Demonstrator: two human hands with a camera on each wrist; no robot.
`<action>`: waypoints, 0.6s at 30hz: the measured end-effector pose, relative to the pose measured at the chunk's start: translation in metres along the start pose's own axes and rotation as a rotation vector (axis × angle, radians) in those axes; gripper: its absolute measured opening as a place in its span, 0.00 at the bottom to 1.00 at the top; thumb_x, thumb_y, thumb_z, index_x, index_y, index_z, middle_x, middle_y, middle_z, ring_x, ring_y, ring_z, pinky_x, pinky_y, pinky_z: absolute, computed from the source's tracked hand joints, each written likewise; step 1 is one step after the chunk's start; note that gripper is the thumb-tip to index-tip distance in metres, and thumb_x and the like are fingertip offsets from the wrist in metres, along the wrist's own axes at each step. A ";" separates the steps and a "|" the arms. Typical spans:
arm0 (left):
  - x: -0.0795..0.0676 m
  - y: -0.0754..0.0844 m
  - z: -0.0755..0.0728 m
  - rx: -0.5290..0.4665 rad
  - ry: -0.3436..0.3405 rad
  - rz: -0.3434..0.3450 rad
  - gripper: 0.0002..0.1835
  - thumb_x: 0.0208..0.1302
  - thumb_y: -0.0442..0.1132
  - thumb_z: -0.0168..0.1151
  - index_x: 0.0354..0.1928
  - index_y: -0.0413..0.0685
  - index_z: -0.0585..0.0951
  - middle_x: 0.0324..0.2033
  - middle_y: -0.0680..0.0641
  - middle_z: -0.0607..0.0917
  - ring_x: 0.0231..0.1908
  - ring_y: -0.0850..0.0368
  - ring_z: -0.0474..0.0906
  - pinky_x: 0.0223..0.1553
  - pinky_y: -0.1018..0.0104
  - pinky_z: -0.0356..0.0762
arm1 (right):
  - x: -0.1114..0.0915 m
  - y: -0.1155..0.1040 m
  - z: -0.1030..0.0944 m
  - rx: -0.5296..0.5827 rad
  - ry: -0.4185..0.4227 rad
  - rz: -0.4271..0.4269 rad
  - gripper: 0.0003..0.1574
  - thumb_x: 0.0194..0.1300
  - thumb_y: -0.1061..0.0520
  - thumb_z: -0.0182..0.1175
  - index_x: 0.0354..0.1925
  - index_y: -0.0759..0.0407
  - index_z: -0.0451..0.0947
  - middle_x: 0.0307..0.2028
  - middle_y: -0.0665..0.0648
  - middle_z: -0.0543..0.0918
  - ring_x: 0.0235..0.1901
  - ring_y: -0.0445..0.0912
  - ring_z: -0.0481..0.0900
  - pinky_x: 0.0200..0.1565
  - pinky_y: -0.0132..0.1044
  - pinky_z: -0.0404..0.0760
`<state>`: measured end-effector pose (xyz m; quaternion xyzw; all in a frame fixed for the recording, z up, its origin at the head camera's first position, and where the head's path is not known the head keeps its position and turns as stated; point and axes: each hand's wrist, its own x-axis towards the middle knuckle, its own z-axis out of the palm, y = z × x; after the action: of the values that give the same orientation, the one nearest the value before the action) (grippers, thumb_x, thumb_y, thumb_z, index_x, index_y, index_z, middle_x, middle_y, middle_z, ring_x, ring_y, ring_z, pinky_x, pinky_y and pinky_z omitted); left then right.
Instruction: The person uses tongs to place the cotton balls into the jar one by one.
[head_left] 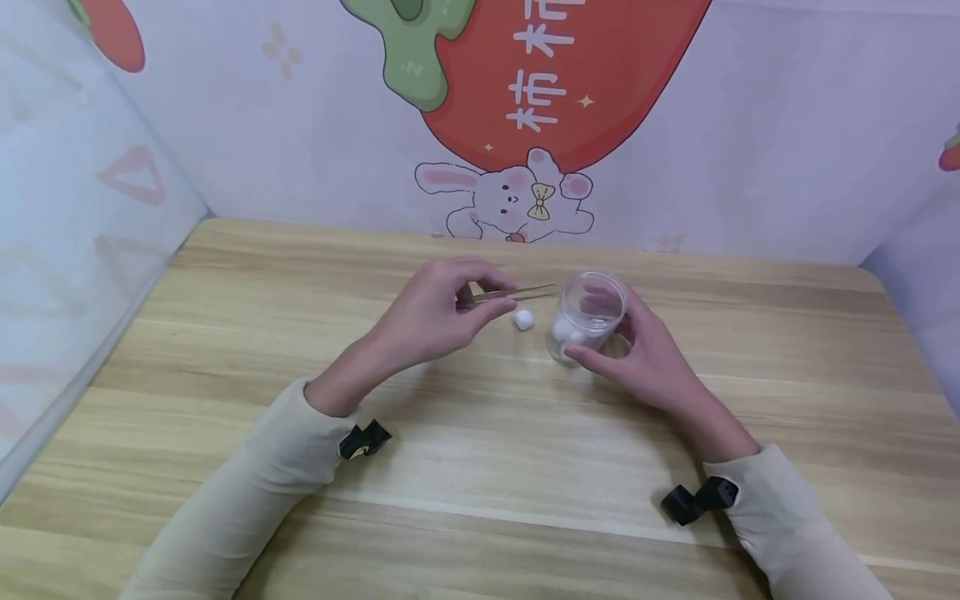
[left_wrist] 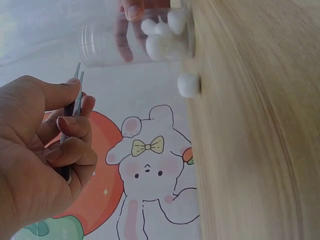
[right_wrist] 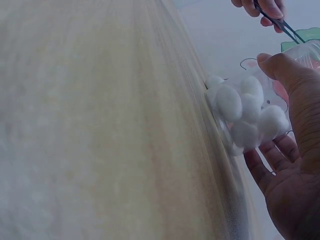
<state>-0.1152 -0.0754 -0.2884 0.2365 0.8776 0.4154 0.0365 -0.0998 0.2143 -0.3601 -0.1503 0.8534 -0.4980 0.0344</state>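
Note:
The left hand [head_left: 438, 308] pinches a pair of metal tweezers [head_left: 525, 292] between thumb and fingers. The tips of the tweezers [left_wrist: 79, 82] point toward the jar's mouth and stand slightly apart with nothing between them. The right hand [head_left: 637, 350] grips a clear, lidless jar [head_left: 594, 302], which stands on the table. Several white cotton balls [right_wrist: 245, 107] lie in the bottom of the jar. One more cotton ball [head_left: 523, 320] sits on the table, left of the jar and just below the tweezers. In the left wrist view that loose cotton ball [left_wrist: 189, 85] shows apart from the jar.
A light wood-grain table [head_left: 480, 483] spreads under both arms. Behind it hangs a pale cloth [head_left: 787, 133] printed with a red fruit and a white rabbit. Another cloth [head_left: 67, 225] borders the left side. Small black devices [head_left: 365, 439] are fixed at both sleeve cuffs.

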 end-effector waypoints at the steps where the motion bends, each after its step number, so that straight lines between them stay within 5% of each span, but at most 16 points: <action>1: -0.001 -0.001 0.000 0.004 0.003 -0.001 0.11 0.69 0.42 0.73 0.51 0.54 0.91 0.46 0.56 0.92 0.32 0.56 0.81 0.34 0.65 0.80 | 0.000 0.000 0.000 0.004 0.001 0.003 0.51 0.60 0.55 0.80 0.76 0.43 0.65 0.68 0.52 0.77 0.69 0.48 0.75 0.74 0.57 0.71; 18: -0.003 -0.034 0.008 0.132 -0.057 -0.093 0.07 0.70 0.44 0.73 0.46 0.54 0.91 0.40 0.55 0.91 0.34 0.57 0.81 0.37 0.64 0.80 | 0.000 0.000 0.000 -0.006 -0.001 -0.004 0.51 0.60 0.54 0.80 0.76 0.44 0.66 0.67 0.55 0.78 0.69 0.51 0.76 0.74 0.60 0.71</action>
<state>-0.1233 -0.0902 -0.3194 0.2091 0.9117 0.3477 0.0649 -0.0994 0.2139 -0.3602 -0.1523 0.8545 -0.4955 0.0337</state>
